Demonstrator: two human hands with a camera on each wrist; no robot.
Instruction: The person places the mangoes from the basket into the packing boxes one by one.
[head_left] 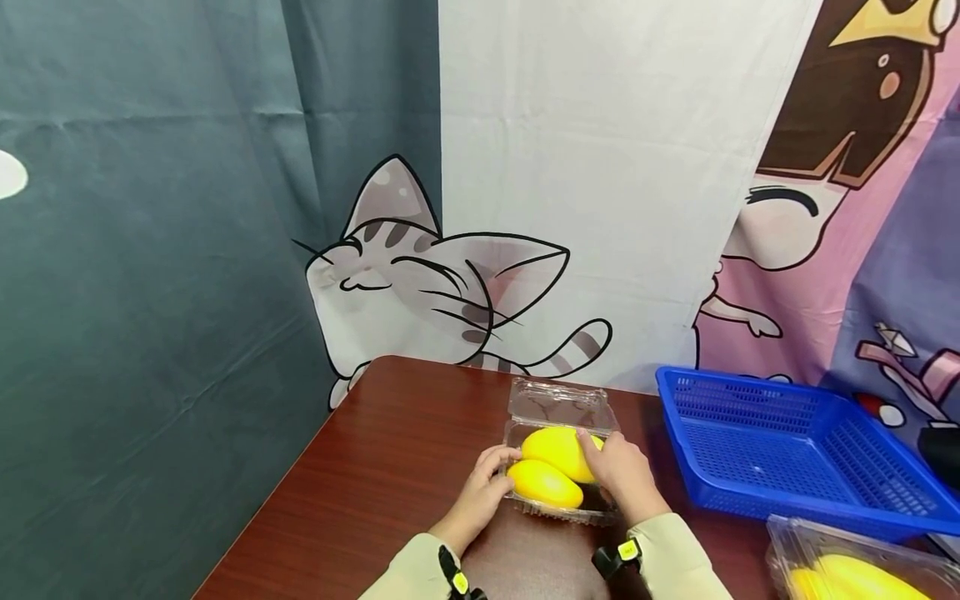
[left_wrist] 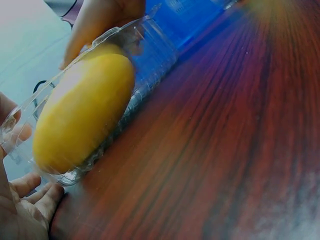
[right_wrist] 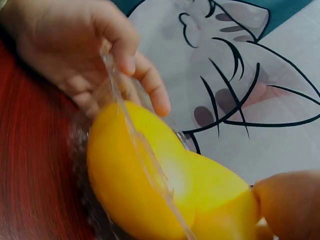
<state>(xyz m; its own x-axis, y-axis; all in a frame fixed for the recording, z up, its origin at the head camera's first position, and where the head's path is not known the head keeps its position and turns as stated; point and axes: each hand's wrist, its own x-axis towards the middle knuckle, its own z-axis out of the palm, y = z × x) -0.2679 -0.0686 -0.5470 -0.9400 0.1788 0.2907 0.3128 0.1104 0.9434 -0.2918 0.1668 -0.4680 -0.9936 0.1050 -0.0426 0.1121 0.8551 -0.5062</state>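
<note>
A clear plastic clamshell box [head_left: 573, 514] lies on the table with its lid [head_left: 558, 402] folded back, away from me. Two yellow mangoes are in it, a near one [head_left: 546, 485] and a far one [head_left: 557, 451]. At the box's left wall, my left hand [head_left: 480, 490] holds on with its fingers at the rim; in the right wrist view the left hand [right_wrist: 85, 45] has that wall between thumb and fingers. My right hand [head_left: 626, 473] grips the right end of the far mango, thumb on top. Its other fingers are mostly hidden.
A blue plastic basket [head_left: 693, 493] stands on the right. In front of it, at the lower right, another clear box [head_left: 787, 537] contains yellow mangoes [head_left: 862, 577]. The brown table [head_left: 352, 483] ends along a slanting left edge, and printed curtains [head_left: 615, 167] hang behind.
</note>
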